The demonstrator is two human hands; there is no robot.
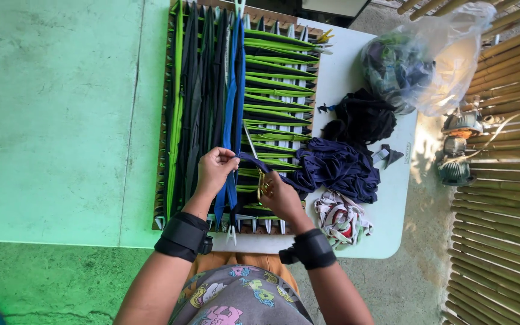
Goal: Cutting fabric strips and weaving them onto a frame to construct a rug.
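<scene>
White table (pixel 356 241) on concrete; left hand (pixel 215 170) and right hand (pixel 279 195) grip a navy strip (pixel 254 160).

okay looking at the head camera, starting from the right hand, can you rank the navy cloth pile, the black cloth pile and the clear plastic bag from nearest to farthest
From the right hand:
1. Navy cloth pile, just to its right on the white table.
2. Black cloth pile, farther up the table, beyond the navy pile.
3. Clear plastic bag, at the table's far right corner.

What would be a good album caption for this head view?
Left hand pinches a navy fabric strip over a wooden weaving frame; right hand holds a gold hook.
</scene>
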